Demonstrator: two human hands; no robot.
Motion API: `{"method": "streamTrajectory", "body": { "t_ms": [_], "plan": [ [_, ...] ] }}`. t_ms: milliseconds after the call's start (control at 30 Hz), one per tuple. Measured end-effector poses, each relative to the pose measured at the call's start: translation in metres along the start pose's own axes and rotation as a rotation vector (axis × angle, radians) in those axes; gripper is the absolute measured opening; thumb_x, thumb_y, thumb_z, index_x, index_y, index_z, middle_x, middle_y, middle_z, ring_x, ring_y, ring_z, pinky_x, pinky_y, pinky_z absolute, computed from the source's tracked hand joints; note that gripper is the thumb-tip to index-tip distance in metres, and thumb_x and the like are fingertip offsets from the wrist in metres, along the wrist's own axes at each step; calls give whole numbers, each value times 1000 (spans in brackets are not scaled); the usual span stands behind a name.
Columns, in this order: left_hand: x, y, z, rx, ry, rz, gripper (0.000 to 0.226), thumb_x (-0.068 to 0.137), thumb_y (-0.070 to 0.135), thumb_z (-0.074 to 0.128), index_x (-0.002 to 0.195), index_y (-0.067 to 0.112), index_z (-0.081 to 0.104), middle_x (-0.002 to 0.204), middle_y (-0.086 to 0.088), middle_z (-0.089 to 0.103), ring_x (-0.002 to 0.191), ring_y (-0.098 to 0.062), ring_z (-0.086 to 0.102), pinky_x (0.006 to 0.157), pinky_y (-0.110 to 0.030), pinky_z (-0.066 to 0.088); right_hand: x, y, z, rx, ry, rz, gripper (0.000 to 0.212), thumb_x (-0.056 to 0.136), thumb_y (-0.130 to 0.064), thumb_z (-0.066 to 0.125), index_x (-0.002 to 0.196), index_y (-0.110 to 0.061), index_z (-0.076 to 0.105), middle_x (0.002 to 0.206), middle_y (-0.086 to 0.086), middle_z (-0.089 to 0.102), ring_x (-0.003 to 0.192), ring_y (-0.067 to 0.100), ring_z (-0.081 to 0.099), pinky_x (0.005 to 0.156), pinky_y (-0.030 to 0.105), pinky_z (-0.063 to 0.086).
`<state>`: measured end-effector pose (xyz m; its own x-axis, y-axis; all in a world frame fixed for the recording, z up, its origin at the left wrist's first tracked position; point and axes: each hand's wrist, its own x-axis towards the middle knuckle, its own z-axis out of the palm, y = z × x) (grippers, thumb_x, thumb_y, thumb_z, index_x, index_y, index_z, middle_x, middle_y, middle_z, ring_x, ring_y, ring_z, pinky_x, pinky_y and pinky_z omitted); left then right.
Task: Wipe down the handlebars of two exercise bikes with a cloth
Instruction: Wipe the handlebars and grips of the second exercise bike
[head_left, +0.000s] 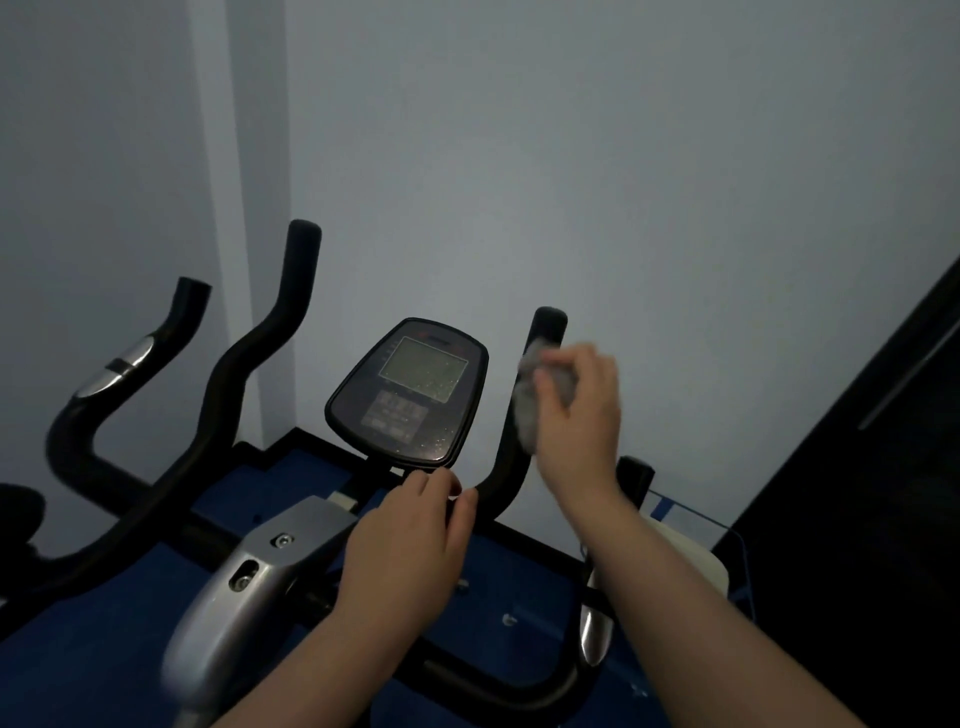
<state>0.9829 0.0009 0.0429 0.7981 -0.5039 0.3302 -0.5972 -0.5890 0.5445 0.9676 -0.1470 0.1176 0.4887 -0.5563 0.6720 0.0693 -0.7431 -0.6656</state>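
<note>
Right hand (576, 410) curled around a crumpled grey cloth (530, 410), pressing it against the upright black foam handlebar (514, 467); left hand (410, 535) gripping the same bar's lower bend, below the dusty console (410, 389).

Dim room: pale grey wall (623, 156) (a corner at left), blue floor (104, 649), dark panel (883, 493) right.
</note>
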Motion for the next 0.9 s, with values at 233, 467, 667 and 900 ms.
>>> {"method": "streamTrajectory", "body": {
  "t_ms": [233, 467, 667, 900],
  "plan": [
    [0, 0, 1, -32, 13, -47, 26, 96, 52, 31, 93, 33, 48, 84, 14, 49, 77, -6, 53, 60, -27, 38, 62, -9, -9, -3, -114, 36, 9, 94, -26, 55, 100, -23, 61, 104, 2, 58, 86, -5, 52, 72, -2, 34],
    [2, -1, 1, -12, 7, -19, 29, 95, 53, 27, 94, 34, 48, 85, 14, 49, 77, -6, 52, 61, -28, 39, -9, 17, -3, 16, -69, 357, 9, 98, -26, 49, 95, -24, 58, 91, -5, 60, 91, 15, 60, 70, 19, 43],
    [1, -1, 1, -37, -1, -31, 35, 93, 54, 24, 97, 31, 50, 87, 13, 51, 80, -9, 54, 63, -32, 45, 10, 1, 22, 24, 130, 327, 24, 101, -27, 41, 117, -17, 57, 108, -1, 50, 79, -5, 47, 71, 2, 35],
    [2, 0, 1, -15, -18, -14, 34, 95, 51, 25, 101, 30, 51, 92, 11, 56, 82, -10, 56, 66, -33, 47, -4, 12, -9, -9, -99, 423, 15, 96, -25, 49, 93, -20, 63, 94, 1, 65, 88, 18, 61, 74, 27, 48]
  ]
}}
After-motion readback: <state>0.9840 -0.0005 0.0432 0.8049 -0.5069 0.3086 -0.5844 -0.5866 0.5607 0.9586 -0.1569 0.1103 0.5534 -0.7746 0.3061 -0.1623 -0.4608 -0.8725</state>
